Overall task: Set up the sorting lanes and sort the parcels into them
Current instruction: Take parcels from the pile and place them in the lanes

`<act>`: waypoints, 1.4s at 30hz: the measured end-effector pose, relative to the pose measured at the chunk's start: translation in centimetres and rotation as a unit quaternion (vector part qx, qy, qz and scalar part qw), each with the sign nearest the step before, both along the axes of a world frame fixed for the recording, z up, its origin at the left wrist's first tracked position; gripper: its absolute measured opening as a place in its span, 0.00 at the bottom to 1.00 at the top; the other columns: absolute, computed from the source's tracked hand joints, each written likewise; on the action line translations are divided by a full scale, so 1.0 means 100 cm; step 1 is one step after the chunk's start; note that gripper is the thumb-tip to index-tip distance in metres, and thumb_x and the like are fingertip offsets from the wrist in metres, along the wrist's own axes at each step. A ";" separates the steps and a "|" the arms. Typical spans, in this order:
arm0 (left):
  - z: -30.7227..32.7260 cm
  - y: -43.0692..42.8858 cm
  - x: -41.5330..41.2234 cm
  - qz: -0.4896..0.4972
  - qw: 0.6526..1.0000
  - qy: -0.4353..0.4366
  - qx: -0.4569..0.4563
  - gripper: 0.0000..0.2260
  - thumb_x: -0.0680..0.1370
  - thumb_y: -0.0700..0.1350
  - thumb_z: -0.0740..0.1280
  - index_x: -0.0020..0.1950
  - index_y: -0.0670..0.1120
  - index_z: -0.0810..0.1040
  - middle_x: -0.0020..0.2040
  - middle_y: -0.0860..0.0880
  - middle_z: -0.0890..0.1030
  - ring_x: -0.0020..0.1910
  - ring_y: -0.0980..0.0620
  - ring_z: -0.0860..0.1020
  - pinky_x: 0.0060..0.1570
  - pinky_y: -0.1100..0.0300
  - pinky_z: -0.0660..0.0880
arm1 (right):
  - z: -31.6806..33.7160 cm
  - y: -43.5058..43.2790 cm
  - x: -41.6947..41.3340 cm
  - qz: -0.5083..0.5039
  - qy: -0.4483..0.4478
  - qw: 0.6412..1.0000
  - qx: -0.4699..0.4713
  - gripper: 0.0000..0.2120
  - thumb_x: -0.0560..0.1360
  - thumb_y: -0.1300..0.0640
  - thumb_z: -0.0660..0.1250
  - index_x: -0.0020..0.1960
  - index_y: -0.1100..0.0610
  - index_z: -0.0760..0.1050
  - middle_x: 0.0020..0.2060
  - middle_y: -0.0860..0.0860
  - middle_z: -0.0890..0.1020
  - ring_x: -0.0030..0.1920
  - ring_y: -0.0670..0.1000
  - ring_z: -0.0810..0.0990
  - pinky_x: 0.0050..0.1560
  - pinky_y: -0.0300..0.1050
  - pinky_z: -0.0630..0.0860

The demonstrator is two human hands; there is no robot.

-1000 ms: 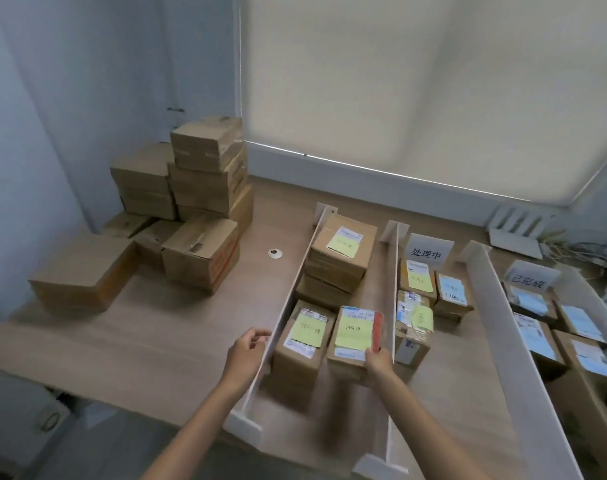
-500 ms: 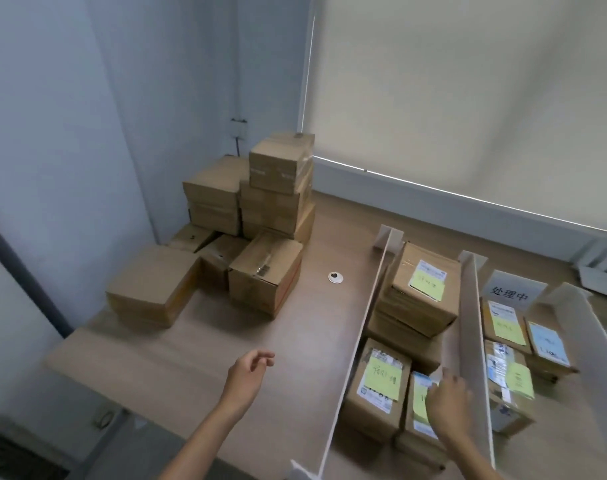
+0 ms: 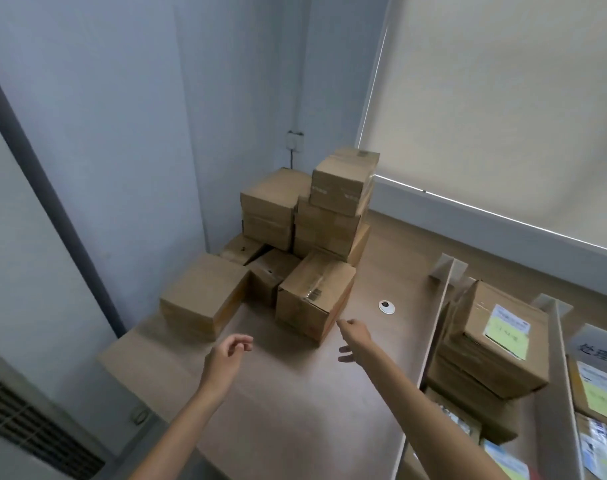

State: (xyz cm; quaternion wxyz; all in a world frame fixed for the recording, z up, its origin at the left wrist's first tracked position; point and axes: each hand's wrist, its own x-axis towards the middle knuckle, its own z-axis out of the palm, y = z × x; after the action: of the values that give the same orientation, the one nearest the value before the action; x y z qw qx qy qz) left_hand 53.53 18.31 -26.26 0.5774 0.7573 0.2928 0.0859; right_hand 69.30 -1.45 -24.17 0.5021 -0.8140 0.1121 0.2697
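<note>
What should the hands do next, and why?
Probably bring both hands onto the nearest brown box at the front of the pile and lift it. The left hand and right hand are open and empty, stretched out toward that box, and nothing is stacked on top of it.

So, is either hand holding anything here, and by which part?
Nothing is held. The left hand and right hand are both empty with loose fingers, stretched toward the nearest plain box in the pile.
</note>
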 end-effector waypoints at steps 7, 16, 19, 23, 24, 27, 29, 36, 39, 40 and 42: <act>-0.006 0.048 0.083 -0.022 1.000 0.015 -0.013 0.12 0.80 0.38 0.59 0.45 0.53 0.77 0.48 0.49 0.80 0.53 0.50 0.78 0.52 0.59 0.72 | -0.037 0.060 0.078 -0.103 0.136 0.981 0.093 0.32 0.78 0.44 0.61 0.75 0.56 0.54 0.73 0.59 0.59 0.70 0.67 0.62 0.60 0.66 0.70; -0.013 0.081 0.136 -0.047 0.995 0.083 0.002 0.08 0.81 0.42 0.58 0.51 0.51 0.76 0.52 0.50 0.80 0.53 0.52 0.76 0.50 0.60 0.71 | -0.086 0.082 0.105 -0.150 0.007 0.988 -0.032 0.28 0.75 0.46 0.65 0.69 0.59 0.65 0.63 0.59 0.74 0.60 0.63 0.74 0.58 0.59 0.76; -0.014 0.085 0.143 -0.064 0.994 0.092 0.007 0.08 0.81 0.42 0.58 0.53 0.50 0.77 0.52 0.51 0.79 0.52 0.53 0.77 0.46 0.63 0.72 | -0.089 0.075 0.107 -0.206 0.013 0.978 0.019 0.22 0.75 0.53 0.67 0.65 0.62 0.70 0.58 0.61 0.77 0.55 0.61 0.76 0.55 0.53 0.77; -0.010 0.095 0.144 -0.074 0.995 0.070 -0.018 0.08 0.80 0.41 0.59 0.52 0.51 0.76 0.52 0.49 0.80 0.55 0.50 0.77 0.52 0.59 0.73 | -0.074 0.060 0.084 -0.285 0.065 0.935 0.199 0.12 0.75 0.67 0.64 0.58 0.65 0.71 0.47 0.61 0.78 0.43 0.60 0.78 0.32 0.50 0.81; -0.008 0.097 0.142 -0.077 0.994 0.069 -0.023 0.07 0.80 0.41 0.60 0.53 0.51 0.76 0.53 0.48 0.80 0.55 0.49 0.77 0.53 0.56 0.74 | -0.068 0.054 0.073 -0.283 0.082 0.923 0.248 0.11 0.76 0.69 0.63 0.59 0.65 0.71 0.45 0.60 0.78 0.41 0.59 0.78 0.28 0.49 0.81; 0.002 0.100 0.133 -0.085 0.993 0.063 -0.043 0.08 0.79 0.44 0.64 0.57 0.50 0.75 0.58 0.47 0.78 0.57 0.49 0.75 0.58 0.51 0.74 | -0.047 0.033 0.037 -0.216 0.106 0.915 0.325 0.14 0.79 0.65 0.60 0.63 0.66 0.71 0.46 0.59 0.81 0.44 0.58 0.80 0.36 0.51 0.83; 0.016 0.102 0.127 -0.121 0.987 0.070 -0.080 0.17 0.77 0.48 0.65 0.66 0.48 0.70 0.62 0.46 0.74 0.60 0.48 0.73 0.60 0.52 0.72 | -0.033 0.022 0.013 -0.166 0.092 0.918 0.347 0.14 0.80 0.62 0.58 0.65 0.64 0.71 0.49 0.57 0.82 0.47 0.57 0.82 0.42 0.49 0.83; 0.069 0.105 0.082 -0.280 0.911 0.063 -0.297 0.26 0.67 0.59 0.71 0.60 0.52 0.70 0.58 0.48 0.80 0.59 0.48 0.77 0.53 0.54 0.76 | 0.014 0.026 -0.071 -0.067 0.043 0.911 0.405 0.29 0.67 0.50 0.76 0.66 0.53 0.74 0.59 0.57 0.79 0.59 0.58 0.78 0.55 0.55 0.78; 0.075 0.108 0.064 -0.280 0.923 0.021 -0.263 0.27 0.65 0.57 0.71 0.61 0.51 0.70 0.57 0.49 0.80 0.58 0.49 0.77 0.55 0.54 0.75 | 0.032 0.045 -0.099 -0.098 -0.060 0.959 0.259 0.21 0.77 0.50 0.64 0.70 0.49 0.69 0.61 0.55 0.78 0.60 0.55 0.77 0.59 0.55 0.74; 0.076 0.109 0.060 -0.271 0.929 0.007 -0.251 0.30 0.65 0.58 0.71 0.63 0.51 0.69 0.57 0.49 0.80 0.58 0.50 0.77 0.57 0.53 0.75 | 0.036 0.050 -0.106 -0.124 -0.108 0.969 0.182 0.21 0.78 0.48 0.62 0.71 0.48 0.66 0.63 0.52 0.76 0.61 0.52 0.75 0.60 0.52 0.72; 0.082 0.110 0.050 -0.267 0.937 -0.022 -0.224 0.31 0.65 0.57 0.72 0.65 0.51 0.69 0.57 0.49 0.79 0.58 0.49 0.77 0.57 0.53 0.75 | 0.048 0.065 -0.122 -0.159 -0.179 0.964 0.115 0.21 0.79 0.45 0.59 0.71 0.46 0.65 0.66 0.46 0.72 0.63 0.47 0.71 0.61 0.47 0.68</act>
State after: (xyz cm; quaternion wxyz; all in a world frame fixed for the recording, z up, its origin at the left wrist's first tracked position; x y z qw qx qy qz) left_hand 58.53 29.31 -18.10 0.7401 0.6566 0.0787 -0.1224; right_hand 57.12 5.06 -19.36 0.6404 -0.7576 0.1167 0.0478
